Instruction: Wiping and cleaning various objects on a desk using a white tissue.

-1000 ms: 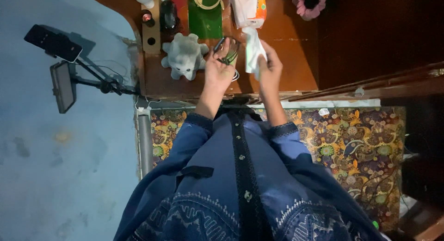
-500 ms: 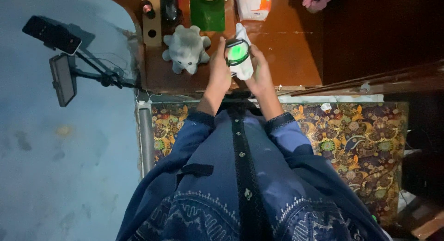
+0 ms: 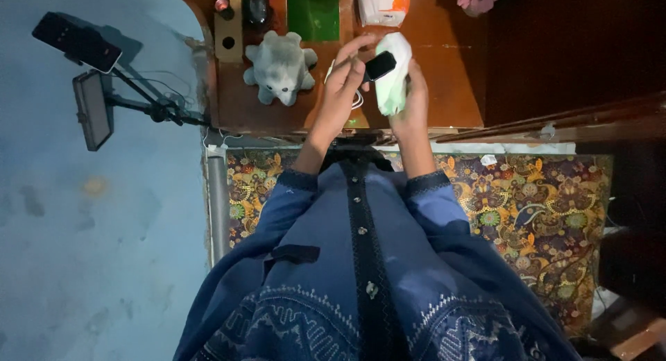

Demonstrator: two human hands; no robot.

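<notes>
I see a small black device (image 3: 380,65) held up over the brown wooden table (image 3: 444,97), near its front edge, roughly centre of the head view. Left hand (image 3: 345,80) has it: fingers curled closed around the device's lower end, thumb side pressing on it, black body sticking out up and to the right. Touching the device from the right is a pale green-white cloth (image 3: 393,80), bunched up. Right hand (image 3: 415,101) is wrapped shut around that cloth, fingers closed on the wad, cloth top poking out above the fist and meeting the device. I can't tell what the device is exactly; too dark and small. Under the left hand there's a thin white cable (image 3: 356,100) lying on the table. Just left of the hands sits a grey plush toy (image 3: 279,66), apart from them. Behind it, a green box (image 3: 313,14) and a white-and-orange packet (image 3: 381,2) at the table's far side. Well off to the left, a phone on a tripod arm (image 3: 97,76) over the blue floor. Below the table, patterned floral carpet (image 3: 527,194).
</notes>
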